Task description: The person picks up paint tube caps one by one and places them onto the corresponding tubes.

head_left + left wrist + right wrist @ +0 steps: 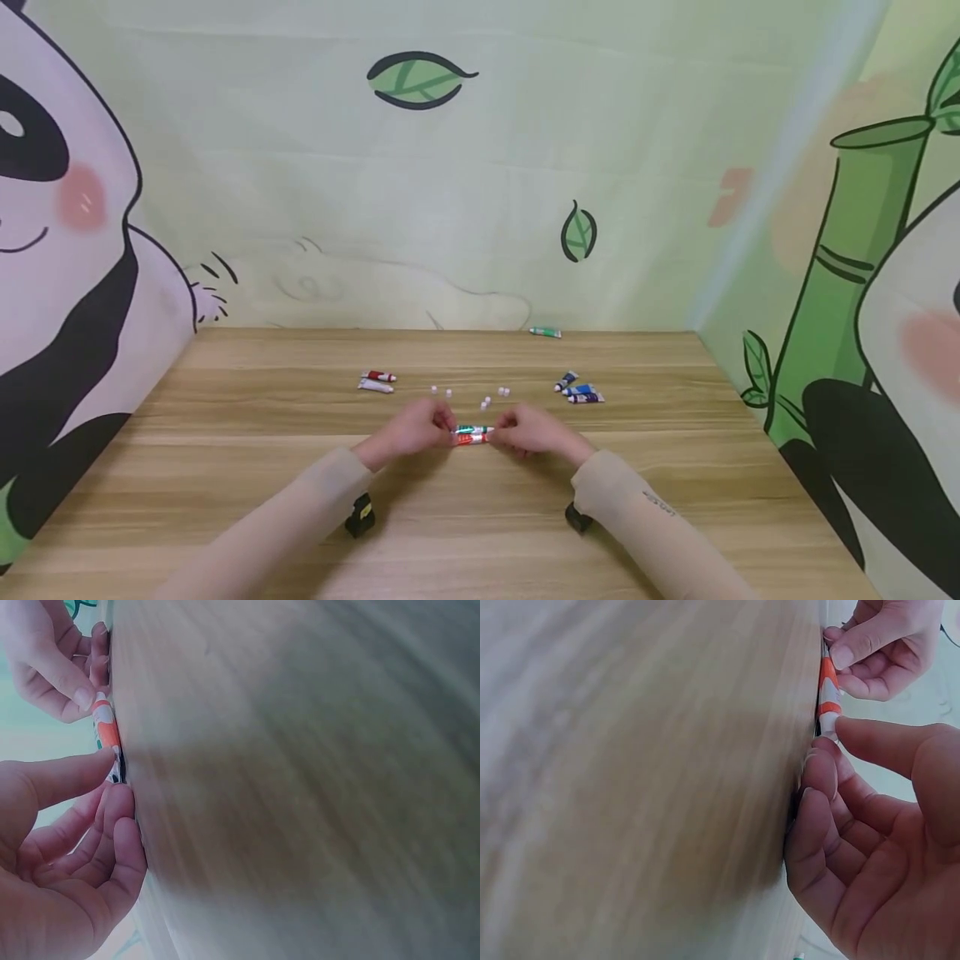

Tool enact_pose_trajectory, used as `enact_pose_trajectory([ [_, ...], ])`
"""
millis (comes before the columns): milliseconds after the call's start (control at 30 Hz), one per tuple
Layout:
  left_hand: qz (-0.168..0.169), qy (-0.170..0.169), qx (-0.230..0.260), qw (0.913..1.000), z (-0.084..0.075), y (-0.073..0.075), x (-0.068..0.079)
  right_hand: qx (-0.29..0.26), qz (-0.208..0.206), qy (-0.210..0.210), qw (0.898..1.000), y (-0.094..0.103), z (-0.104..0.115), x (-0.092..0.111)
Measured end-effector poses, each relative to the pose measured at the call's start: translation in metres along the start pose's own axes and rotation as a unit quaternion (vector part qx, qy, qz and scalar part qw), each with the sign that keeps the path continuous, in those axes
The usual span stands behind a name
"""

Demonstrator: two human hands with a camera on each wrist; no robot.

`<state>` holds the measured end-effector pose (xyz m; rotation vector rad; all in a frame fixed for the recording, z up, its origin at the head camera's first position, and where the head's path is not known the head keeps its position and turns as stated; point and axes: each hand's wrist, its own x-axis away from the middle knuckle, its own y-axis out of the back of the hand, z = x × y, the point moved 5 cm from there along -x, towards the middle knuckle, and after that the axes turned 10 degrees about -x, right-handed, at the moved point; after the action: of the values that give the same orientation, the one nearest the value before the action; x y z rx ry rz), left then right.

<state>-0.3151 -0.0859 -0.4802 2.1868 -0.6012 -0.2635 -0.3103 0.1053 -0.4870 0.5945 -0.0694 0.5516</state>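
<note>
Two small paint tubes lie side by side on the wooden table between my hands: a green paint tube [472, 430] on the far side and an orange-red paint tube [471, 439] nearer me. My left hand [420, 427] pinches the flat tail end of the orange-red tube between thumb and fingers. At the white cap end, my right hand [538, 431] holds the same tube with its thumb on the cap [829, 722]. In both wrist views the orange-red tube largely hides the green one, so the grip on that tube is unclear.
Red [379, 377] and white [375, 387] paint tubes lie at the left. Dark blue [566, 382], blue [579, 390] and purple [586, 398] tubes lie at the right. Several small white pieces [448, 392] are scattered behind my hands. Another green tube [546, 332] rests at the back edge.
</note>
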Motion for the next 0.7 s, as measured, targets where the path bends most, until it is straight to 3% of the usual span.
enact_pose_trajectory([
  [700, 0.007, 0.005, 0.021, 0.9997, 0.0052, -0.0003, -0.001, 0.018, 0.007, 0.005, 1.0, 0.0023, 0.0044, 0.0021],
])
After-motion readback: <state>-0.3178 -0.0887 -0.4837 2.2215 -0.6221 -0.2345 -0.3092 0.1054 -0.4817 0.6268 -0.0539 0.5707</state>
